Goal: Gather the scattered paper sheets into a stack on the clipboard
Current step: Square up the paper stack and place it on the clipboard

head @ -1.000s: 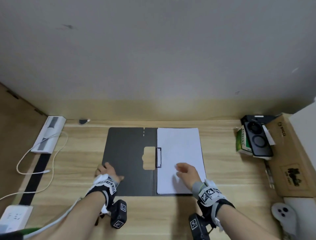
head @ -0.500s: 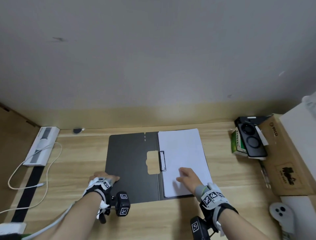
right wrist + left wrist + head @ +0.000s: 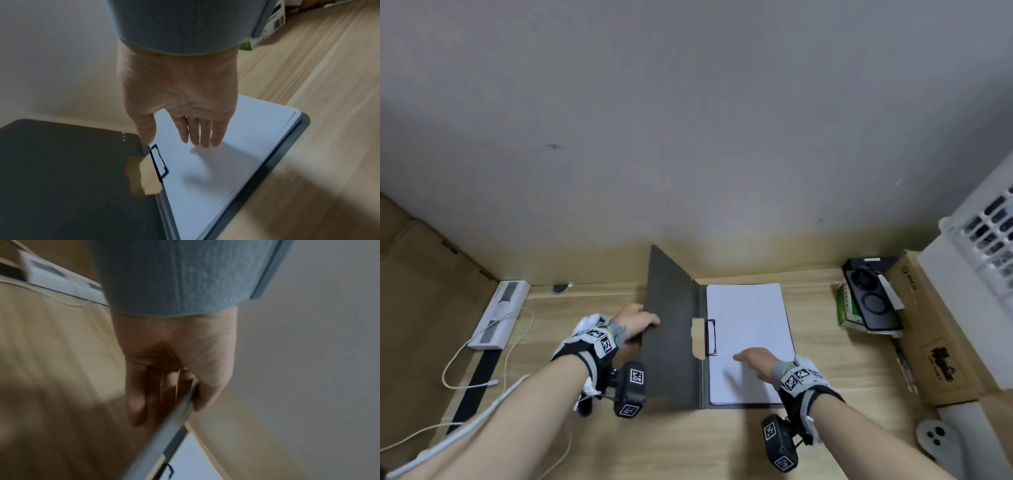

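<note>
Hands work at the near edge of the surface (image 3: 688, 445): the right hand (image 3: 755, 359) lies with straight, relaxed fingers (image 3: 201, 134) on the paper stack (image 3: 748, 329), holding it flat on the clipboard (image 3: 743, 406) board under its clip (image 3: 711, 337). Farther left, the left hand (image 3: 635, 322) pinches the free edge of the cover flap (image 3: 671, 329), thumb on one face and fingers (image 3: 144, 395) on the other. The flap, flat on the surface half a second ago, now stands raised about its hinge. Judgement: gathering appears complete; closing the cover is in progress.
</note>
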